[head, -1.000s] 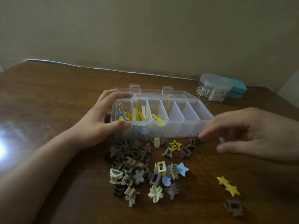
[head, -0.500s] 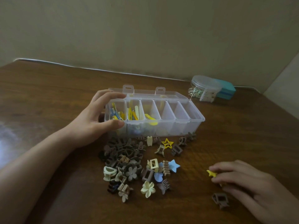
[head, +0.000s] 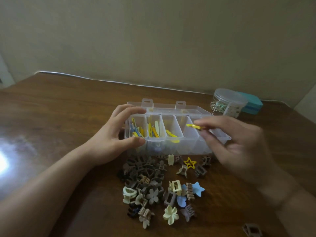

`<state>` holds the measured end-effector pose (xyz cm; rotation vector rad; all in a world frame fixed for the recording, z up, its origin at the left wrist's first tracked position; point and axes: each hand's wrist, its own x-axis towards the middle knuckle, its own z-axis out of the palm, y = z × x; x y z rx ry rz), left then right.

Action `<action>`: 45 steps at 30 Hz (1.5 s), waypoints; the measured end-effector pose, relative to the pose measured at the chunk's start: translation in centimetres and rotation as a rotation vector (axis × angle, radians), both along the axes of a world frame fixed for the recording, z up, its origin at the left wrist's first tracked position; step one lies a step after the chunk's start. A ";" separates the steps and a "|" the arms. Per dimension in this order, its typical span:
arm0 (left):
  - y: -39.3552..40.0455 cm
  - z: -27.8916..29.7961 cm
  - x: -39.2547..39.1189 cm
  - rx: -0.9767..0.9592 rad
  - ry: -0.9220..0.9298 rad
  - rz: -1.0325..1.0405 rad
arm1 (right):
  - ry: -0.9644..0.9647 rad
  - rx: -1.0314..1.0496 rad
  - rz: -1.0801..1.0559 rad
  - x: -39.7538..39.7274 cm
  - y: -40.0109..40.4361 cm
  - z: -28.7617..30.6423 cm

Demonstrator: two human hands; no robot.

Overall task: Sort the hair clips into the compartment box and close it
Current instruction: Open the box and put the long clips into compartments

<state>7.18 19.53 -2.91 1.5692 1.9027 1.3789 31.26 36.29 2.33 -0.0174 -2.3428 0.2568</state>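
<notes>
Over the open compartment box the right hand hovers, pinching a small yellow clip between thumb and fingertips, right above the fourth section from the left. The left hand grips the box's left end, fingers curled over the far rim and thumb on the near wall, steadying it on the table. Three sections on the left already hold flat clips, blue and yellow ones, then yellow and cream; the sections to the right look bare through the clear plastic. The lid lies folded back behind, both latches sticking up, so closing is a long way off.

And look at what's left! A big heap of claw clips sits just in front of the box, mostly brown and beige, with a cream flower clip, a blue star clip and a yellow star outline clip among them. One more brown clip lies apart at the near right edge. By my reckoning, the sorting is early, most of it still ahead.
</notes>
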 end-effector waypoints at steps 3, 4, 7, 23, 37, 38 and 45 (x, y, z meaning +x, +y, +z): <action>-0.1 0.0 0.0 0.004 -0.009 -0.009 | -0.046 -0.069 0.007 -2.5 0.5 -1.2; -0.1 0.0 0.0 0.004 -0.012 -0.009 | -0.071 -0.059 0.005 -2.8 0.5 -1.7; -0.1 0.0 0.1 0.000 -0.009 -0.002 | -0.124 -0.012 0.041 -2.4 0.5 -2.4; -0.1 0.2 0.3 -0.018 -0.023 0.005 | -0.663 0.136 -0.281 0.7 -0.5 -1.1; 0.0 0.1 0.2 -0.026 -0.008 0.010 | -0.724 0.005 -0.231 0.3 -1.2 -1.3; -0.1 0.1 0.2 -0.024 -0.006 0.011 | -0.700 0.006 -0.217 0.4 -1.1 -1.4; 0.0 0.0 0.2 -0.022 -0.003 0.007 | -0.234 -0.185 0.010 -0.5 -1.2 -0.7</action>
